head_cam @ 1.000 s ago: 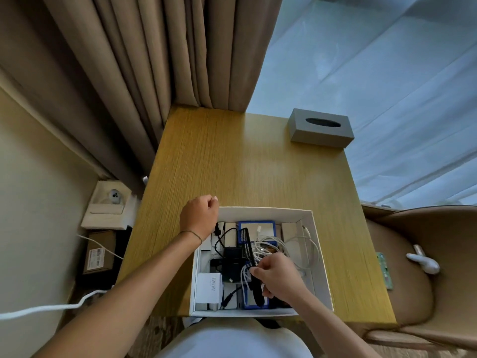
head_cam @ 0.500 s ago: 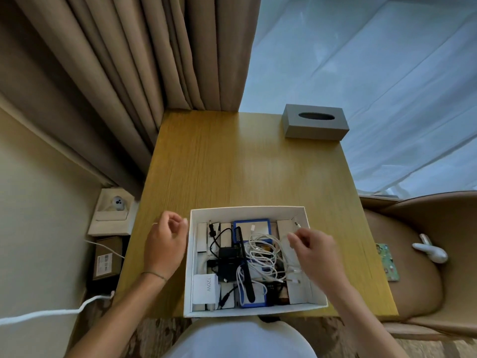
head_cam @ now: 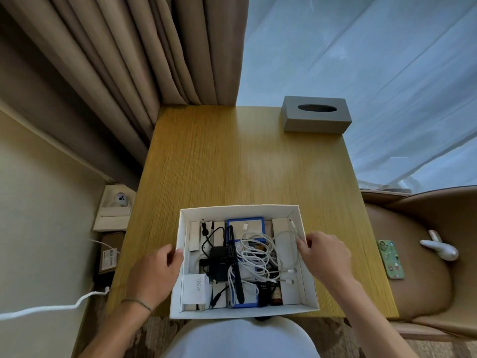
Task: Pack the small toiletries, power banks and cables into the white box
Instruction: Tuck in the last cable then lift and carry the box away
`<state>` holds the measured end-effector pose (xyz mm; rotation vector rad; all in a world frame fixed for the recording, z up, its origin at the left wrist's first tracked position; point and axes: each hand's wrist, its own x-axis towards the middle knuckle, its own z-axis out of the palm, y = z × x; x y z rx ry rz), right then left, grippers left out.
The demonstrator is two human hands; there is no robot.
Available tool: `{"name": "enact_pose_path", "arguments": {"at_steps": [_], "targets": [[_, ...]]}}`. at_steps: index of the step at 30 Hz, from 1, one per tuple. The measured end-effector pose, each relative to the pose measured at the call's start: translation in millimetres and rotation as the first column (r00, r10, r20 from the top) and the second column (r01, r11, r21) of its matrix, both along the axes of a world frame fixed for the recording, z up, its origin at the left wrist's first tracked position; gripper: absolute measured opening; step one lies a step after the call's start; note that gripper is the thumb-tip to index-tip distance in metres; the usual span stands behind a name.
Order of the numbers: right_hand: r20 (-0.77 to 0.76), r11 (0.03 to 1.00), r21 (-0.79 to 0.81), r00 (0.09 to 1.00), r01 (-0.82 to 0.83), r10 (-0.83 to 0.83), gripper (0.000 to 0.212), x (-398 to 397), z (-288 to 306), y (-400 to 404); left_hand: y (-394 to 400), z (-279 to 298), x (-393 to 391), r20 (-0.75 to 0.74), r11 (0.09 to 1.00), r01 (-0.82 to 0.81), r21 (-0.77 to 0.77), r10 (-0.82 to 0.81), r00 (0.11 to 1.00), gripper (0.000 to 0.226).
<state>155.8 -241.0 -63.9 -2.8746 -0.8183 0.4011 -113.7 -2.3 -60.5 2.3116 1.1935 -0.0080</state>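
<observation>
Curtains (head_cam: pixel 154 60) in beige folds hang at the far left, above a white cord (head_cam: pixel 51 307) that trails across the floor beside the desk (head_cam: pixel 245 164). Next comes the left hand (head_cam: pixel 154 272), loosely curled with its fingertips touching the outside of the left wall of the white box (head_cam: pixel 242 311); it grips nothing that I can see. That box sits at the near edge of the wooden desk, already packed: a white charger marked 120W (head_cam: pixel 196 289) lies in the near left corner, a black adapter (head_cam: pixel 219 262) with its black lead sits beside it, a black comb (head_cam: pixel 235 264) runs lengthways down the middle over a blue power bank (head_cam: pixel 245 227), and white cables (head_cam: pixel 260 254) are tangled across the centre and right half. Small dark toiletry bottles show near the front wall, too small to tell apart. On the right, the right hand (head_cam: pixel 325 257) hovers over the box's right rim, thumb and forefinger pinching a strand of white cable. Farther back on the desk stands a grey tissue box (head_cam: pixel 316 117). At the far right a chair (head_cam: pixel 413 254) holds a green phone (head_cam: pixel 391 259) and a white object.
</observation>
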Motion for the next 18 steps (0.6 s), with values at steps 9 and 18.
{"name": "enact_pose_path", "arguments": {"at_steps": [9, 18], "targets": [[-0.053, 0.989, -0.148, 0.998, 0.020, -0.028, 0.036, 7.3, -1.7, 16.6, -9.8, 4.4, 19.2, -0.198, 0.993, 0.024, 0.115, -0.001, 0.980, 0.050], [-0.043, 0.995, -0.085, 0.997, 0.059, -0.062, 0.046, 22.6, 11.0, 3.6, 5.4, 18.8, 55.1, -0.095, 0.986, 0.076, 0.146, -0.062, 0.994, 0.048]]}}
